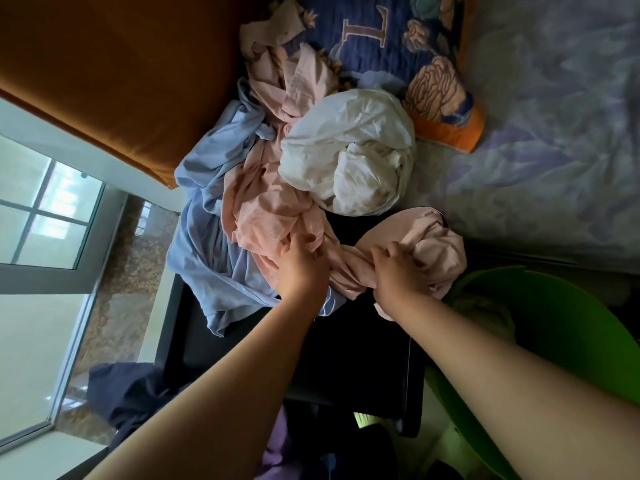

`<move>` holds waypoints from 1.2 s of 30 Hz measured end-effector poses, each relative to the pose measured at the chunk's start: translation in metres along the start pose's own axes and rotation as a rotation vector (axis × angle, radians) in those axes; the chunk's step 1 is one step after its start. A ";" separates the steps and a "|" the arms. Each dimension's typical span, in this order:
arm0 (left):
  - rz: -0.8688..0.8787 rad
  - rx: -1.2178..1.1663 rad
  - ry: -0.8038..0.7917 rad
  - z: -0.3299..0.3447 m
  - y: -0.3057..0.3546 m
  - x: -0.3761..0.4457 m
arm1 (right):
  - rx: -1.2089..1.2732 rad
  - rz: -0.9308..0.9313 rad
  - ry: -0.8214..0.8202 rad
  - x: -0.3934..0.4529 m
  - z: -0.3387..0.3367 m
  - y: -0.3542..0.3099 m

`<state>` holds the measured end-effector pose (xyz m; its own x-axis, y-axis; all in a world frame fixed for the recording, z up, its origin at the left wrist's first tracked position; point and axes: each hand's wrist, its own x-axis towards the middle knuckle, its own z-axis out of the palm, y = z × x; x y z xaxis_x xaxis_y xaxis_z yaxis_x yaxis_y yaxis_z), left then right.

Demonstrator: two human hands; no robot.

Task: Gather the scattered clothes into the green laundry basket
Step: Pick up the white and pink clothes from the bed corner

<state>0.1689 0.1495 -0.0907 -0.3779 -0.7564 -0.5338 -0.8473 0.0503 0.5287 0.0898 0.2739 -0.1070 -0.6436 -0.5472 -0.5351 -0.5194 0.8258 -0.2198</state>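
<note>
Both grips are closed on the pink garment (277, 216): the left hand (301, 268) and right hand (398, 271) bunch its folds (mid-pile). Around it lie a blue garment (207, 237) and white garment (349, 150). The green laundry basket (554, 323) sits just right.

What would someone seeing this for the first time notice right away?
Both hands, the left hand and right hand, grip a pink garment at centre. Just above it sits a crumpled white bundle, with blue cloth spilling left. The green laundry basket waits at lower right.
</note>
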 end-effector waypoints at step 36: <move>-0.265 -1.239 -0.187 0.021 0.064 -0.071 | 0.185 -0.045 -0.038 -0.079 -0.074 0.106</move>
<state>0.1335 0.2197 -0.0324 -0.3834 -0.5425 -0.7475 -0.0304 -0.8015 0.5972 0.0439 0.3950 -0.0276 -0.5987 -0.5816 -0.5507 -0.4329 0.8134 -0.3884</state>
